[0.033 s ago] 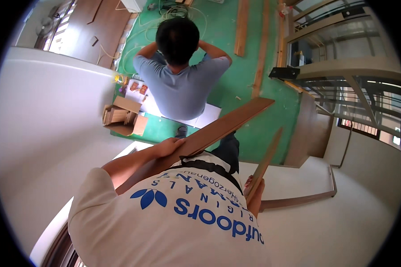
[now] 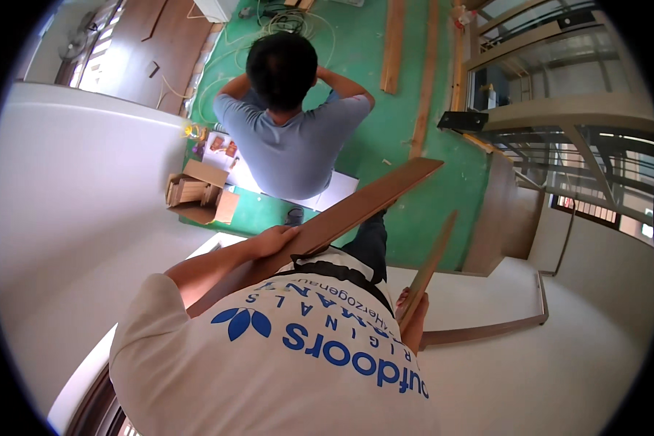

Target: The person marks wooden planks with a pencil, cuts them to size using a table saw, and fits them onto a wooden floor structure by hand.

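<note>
L hand curled over edge of brown plank, frame ctr, R hand gripping 2nd board, prob. wood, seen near edge-on, ctr R, co-worker, upper ctr

White shirt: large blue lettering, upside down, beside blue leaf emblem. Smaller print nearer the belt.

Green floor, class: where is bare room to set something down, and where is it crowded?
Mostly bare: green floor between the wooden strips and from them to the brown surface. Crowded: around the co-worker, cardboard box and coiled cables. Held boards hide some.
</note>
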A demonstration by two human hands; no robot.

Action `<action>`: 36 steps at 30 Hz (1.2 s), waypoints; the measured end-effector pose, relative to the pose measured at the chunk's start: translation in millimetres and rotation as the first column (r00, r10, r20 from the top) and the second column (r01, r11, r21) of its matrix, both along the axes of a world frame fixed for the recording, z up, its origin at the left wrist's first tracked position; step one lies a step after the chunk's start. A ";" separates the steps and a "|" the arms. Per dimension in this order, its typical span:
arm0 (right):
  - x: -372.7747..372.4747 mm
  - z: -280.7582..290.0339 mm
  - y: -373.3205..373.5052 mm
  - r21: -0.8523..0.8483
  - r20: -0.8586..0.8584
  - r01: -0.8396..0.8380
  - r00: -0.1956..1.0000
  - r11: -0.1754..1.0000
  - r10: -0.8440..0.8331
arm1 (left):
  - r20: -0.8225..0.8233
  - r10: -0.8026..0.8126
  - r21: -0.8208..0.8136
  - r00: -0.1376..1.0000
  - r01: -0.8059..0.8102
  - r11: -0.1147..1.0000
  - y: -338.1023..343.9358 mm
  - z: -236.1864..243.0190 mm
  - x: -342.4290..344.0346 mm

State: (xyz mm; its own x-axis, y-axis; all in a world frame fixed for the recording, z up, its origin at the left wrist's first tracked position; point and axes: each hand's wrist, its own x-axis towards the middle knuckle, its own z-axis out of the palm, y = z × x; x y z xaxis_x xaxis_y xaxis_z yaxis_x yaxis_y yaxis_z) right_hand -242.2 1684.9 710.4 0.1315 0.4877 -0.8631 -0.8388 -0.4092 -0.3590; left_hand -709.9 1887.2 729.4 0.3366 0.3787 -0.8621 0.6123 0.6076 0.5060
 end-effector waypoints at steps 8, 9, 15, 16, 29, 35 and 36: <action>139.3 -72.3 117.8 -0.150 -0.166 -0.002 0.986 0.989 -0.023 | -0.187 0.212 0.038 0.959 -0.208 0.977 113.6 -1.2 125.4; 171.3 -88.6 142.1 -0.163 -0.235 -0.093 0.970 0.982 0.053 | -0.208 0.226 0.104 0.952 -0.208 0.973 118.0 -9.4 139.3; 287.6 -101.4 285.4 -0.357 -0.281 -0.270 0.944 0.894 0.173 | -0.180 0.416 0.132 0.891 -0.397 0.908 165.0 -3.4 221.8; 299.0 -111.2 319.1 -0.327 -0.299 -0.316 0.929 0.891 0.220 | -0.221 0.431 0.118 0.875 -0.415 0.902 183.1 11.1 233.8; 285.6 -69.1 679.9 -0.143 0.014 -0.638 0.763 0.757 0.646 | -0.095 0.704 0.143 0.704 -0.690 0.709 360.7 -32.5 270.1; 199.0 9.6 856.2 -0.247 0.236 -0.722 0.602 0.646 0.763 | 0.007 0.894 -0.002 0.449 -0.894 0.449 476.1 -42.3 251.3; 201.2 -0.2 880.9 -0.228 0.241 -0.753 0.571 0.618 0.785 | 0.024 0.921 -0.047 0.390 -0.919 0.391 490.5 -39.4 243.2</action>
